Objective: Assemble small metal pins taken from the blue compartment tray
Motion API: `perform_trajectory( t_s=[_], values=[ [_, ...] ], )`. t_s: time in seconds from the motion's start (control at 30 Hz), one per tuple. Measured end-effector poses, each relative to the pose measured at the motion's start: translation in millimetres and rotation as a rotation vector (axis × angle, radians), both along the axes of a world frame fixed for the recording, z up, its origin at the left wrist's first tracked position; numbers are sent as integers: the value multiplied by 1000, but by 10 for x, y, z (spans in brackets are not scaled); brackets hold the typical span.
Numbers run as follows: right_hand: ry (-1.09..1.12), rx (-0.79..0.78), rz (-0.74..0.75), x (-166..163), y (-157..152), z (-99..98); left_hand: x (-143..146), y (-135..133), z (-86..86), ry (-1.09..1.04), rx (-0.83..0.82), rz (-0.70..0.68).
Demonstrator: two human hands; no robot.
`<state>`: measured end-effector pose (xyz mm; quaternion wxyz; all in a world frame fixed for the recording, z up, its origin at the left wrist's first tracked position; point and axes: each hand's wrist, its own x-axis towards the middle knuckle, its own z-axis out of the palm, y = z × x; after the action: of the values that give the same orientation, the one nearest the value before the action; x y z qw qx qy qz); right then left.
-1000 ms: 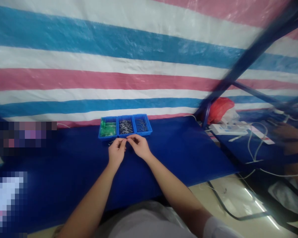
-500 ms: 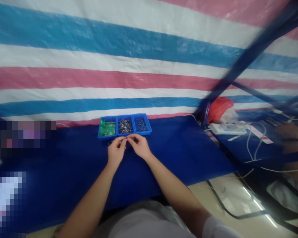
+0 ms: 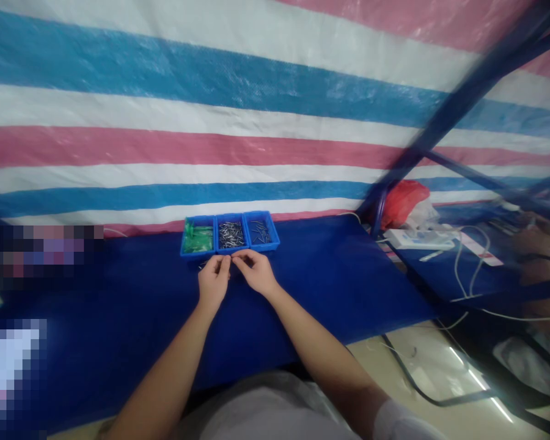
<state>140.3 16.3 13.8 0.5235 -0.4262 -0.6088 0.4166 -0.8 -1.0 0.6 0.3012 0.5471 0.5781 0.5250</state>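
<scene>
My left hand (image 3: 213, 282) is closed, thumb pressed to the fingers, just in front of the blue bins. The end of a thin metal piece (image 3: 201, 266) sticks out at its left side; the rest is hidden in the fingers. My right hand (image 3: 257, 272) pinches with thumb and forefinger right beside the left fingertips. Whatever lies in that pinch is too small to make out. Behind the hands stand three joined bins: the left bin (image 3: 182, 249) with green items, the middle bin (image 3: 231, 250) with many short metal pins or screws, the right bin (image 3: 266, 246) with fewer, thinner ones.
A dark blue table (image 3: 348, 281) spreads around the hands, against a striped plastic sheet (image 3: 211, 146). To the right are a blue metal frame (image 3: 421, 150), a red bag (image 3: 403, 205), a white power strip (image 3: 419, 239) and cables. Another person's arm (image 3: 541, 275) shows at the far right.
The two hands stay together in front of the bins. Their fingertips have shifted slightly down and left, with a small change in the right hand's pinch.
</scene>
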Motion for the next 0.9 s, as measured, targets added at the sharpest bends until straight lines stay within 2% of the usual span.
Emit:
perform_trajectory(
  t_s=[0.1, 0.4, 0.7, 0.9],
  values=[
    [8, 4, -25, 10, 16, -16, 6, 12, -22, -61, -14, -15],
    [10, 0, -6, -2, 11, -27, -16, 34, -68, -20, -10, -47],
    [-37, 23, 3, -29, -20, -12, -26, 5, -16, 101, 10, 16],
    [-10, -2, -36, -8, 9, -30, -8, 15, -29, -19, -7, -6]
  ],
)
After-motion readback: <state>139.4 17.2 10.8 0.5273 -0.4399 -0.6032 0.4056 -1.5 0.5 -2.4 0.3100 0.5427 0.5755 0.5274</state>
